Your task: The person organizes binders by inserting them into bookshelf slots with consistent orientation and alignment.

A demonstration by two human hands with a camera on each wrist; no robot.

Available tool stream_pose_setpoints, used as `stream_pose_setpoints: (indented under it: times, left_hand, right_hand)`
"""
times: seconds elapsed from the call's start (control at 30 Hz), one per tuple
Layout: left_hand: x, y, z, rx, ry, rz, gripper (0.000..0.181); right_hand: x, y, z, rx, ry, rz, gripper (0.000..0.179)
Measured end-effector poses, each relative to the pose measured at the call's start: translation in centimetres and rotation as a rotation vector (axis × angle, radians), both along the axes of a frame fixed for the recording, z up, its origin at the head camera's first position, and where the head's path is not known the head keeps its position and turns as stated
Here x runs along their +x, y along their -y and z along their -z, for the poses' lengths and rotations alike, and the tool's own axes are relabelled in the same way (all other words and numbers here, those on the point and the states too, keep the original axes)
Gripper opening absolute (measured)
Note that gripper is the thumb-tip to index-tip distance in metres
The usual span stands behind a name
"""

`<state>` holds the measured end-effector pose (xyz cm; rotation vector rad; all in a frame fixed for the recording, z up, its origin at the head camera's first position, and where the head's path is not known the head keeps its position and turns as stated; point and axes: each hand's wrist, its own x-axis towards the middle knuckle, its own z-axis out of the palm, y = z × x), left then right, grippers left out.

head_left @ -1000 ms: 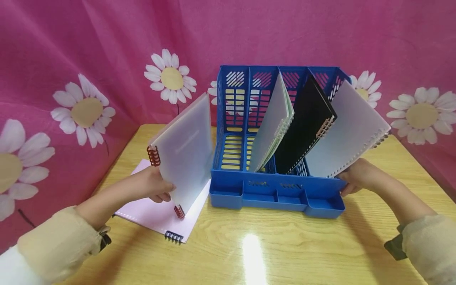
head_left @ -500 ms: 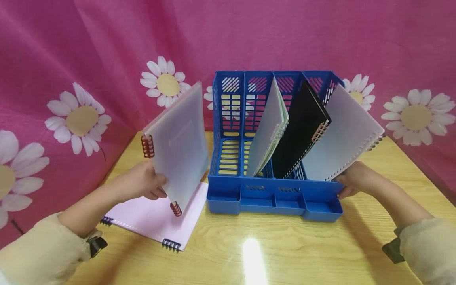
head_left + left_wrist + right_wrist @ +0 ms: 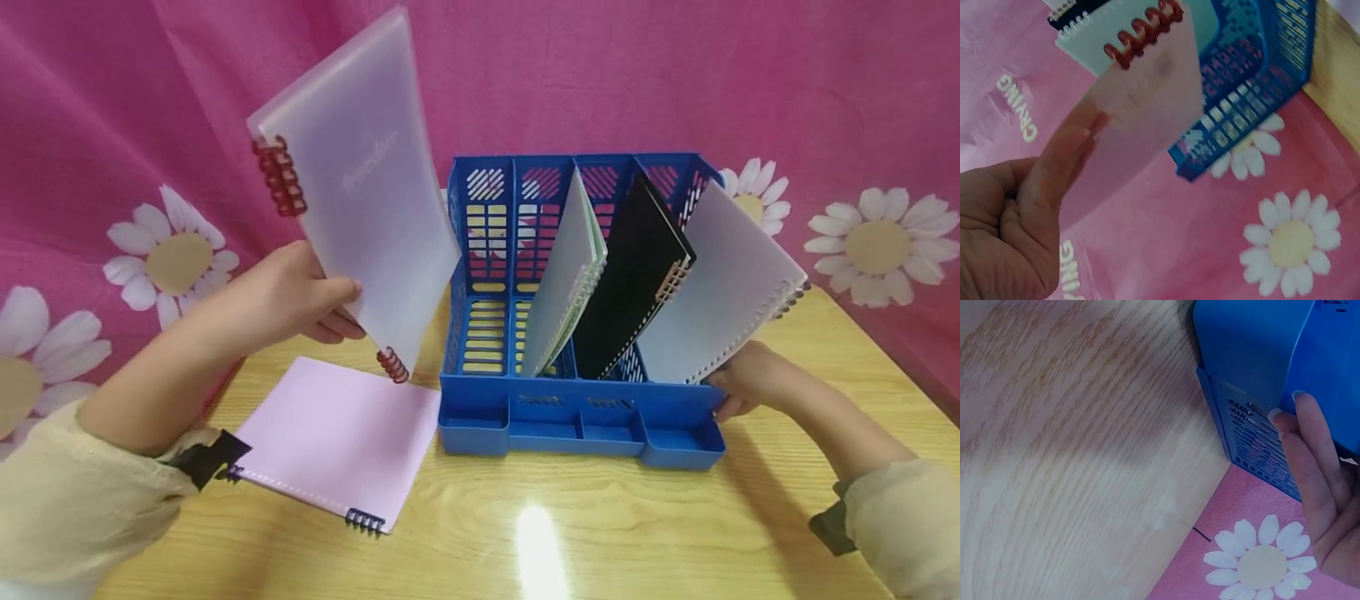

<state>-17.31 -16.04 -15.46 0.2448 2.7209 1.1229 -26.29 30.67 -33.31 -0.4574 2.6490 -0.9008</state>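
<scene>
My left hand (image 3: 296, 292) pinches the ringed edge of a spiral notebook (image 3: 375, 179) with a frosted cover and red rings. Raised over the table, this notebook leans left of the blue desk file rack (image 3: 573, 393). In the left wrist view, fingers and thumb lie on either side of the frosted notebook (image 3: 1141, 125). My right hand (image 3: 750, 379) grips the rack's right front corner. The right wrist view has its fingertips (image 3: 1304, 403) against the blue wall (image 3: 1254, 356). Below the raised notebook, a pink spiral notebook (image 3: 337, 425) with dark rings lies flat.
Standing tilted in the rack are a pale green-edged notebook (image 3: 566, 283), a black one (image 3: 633, 283) and a frosted white one (image 3: 712, 283). Small trays line the rack's front. A pink daisy-print cloth (image 3: 637, 75) hangs behind the wooden table (image 3: 637, 533).
My left hand has lifted the frosted notebook higher, uncovering more of the pink notebook beneath. My right hand stays at the rack's corner.
</scene>
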Motion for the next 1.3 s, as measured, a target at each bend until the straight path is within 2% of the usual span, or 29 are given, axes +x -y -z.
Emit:
stream_pose_setpoints:
  times: [0.07, 0.23, 0.3, 0.37, 0.47, 0.57, 0.67, 0.83, 0.9, 1.0, 1.13, 1.3]
  left_hand:
    - [-0.6, -1.2, 0.2, -0.006, -0.004, -0.014, 0.023]
    - [-2.3, -3.5, 1.3, 0.039, 0.004, -0.013, 0.030]
    - [-3.1, -4.1, 1.7, 0.020, 0.006, -0.011, 0.024]
    - [-3.7, -4.5, 2.2, -0.030, 0.002, -0.012, 0.019]
    - [-4.7, -5.2, 2.7, -0.093, -0.004, -0.024, 0.020]
    - [-5.9, -6.0, 3.1, -0.125, -0.009, -0.020, 0.027]
    - [-7.1, -7.0, 3.8, -0.182, -0.043, 0.015, 0.036]
    - [-8.6, -9.2, 5.6, -0.402, -0.123, 0.053, 0.026]
    - [-9.0, -9.8, 6.4, -0.493, -0.156, 0.058, 0.022]
    - [-9.5, -10.1, 7.6, -0.566, -0.188, 0.053, 0.022]
    - [-9.8, -10.0, 9.1, -0.573, -0.169, 0.053, 0.023]
    - [-9.9, -9.7, 10.6, -0.589, -0.179, 0.102, 0.017]
  right_hand:
    - [0.1, -0.1, -0.2, -0.041, 0.039, 0.023, 0.042]
    - [0.2, 0.1, -0.3, -0.029, 0.061, 0.030, 0.034]
    - [0.2, 0.1, -0.3, -0.033, 0.065, 0.037, 0.034]
    - [0.3, 0.1, -0.2, -0.039, 0.067, 0.040, 0.035]
    - [0.3, 0.0, -0.3, -0.040, 0.053, 0.032, 0.038]
    - [0.3, 0.0, -0.4, -0.025, 0.038, 0.025, 0.038]
    - [0.3, 0.0, -0.4, -0.028, 0.038, 0.028, 0.038]
    - [0.4, -0.1, -0.3, -0.057, 0.047, 0.038, 0.038]
    - [0.4, -0.1, -0.3, -0.060, 0.044, 0.034, 0.039]
    - [0.4, -0.1, -0.3, -0.055, 0.038, 0.025, 0.039]
    - [0.3, -0.1, -0.3, -0.055, 0.052, 0.022, 0.039]
    - [0.4, 0.1, -0.2, -0.067, 0.044, 0.027, 0.039]
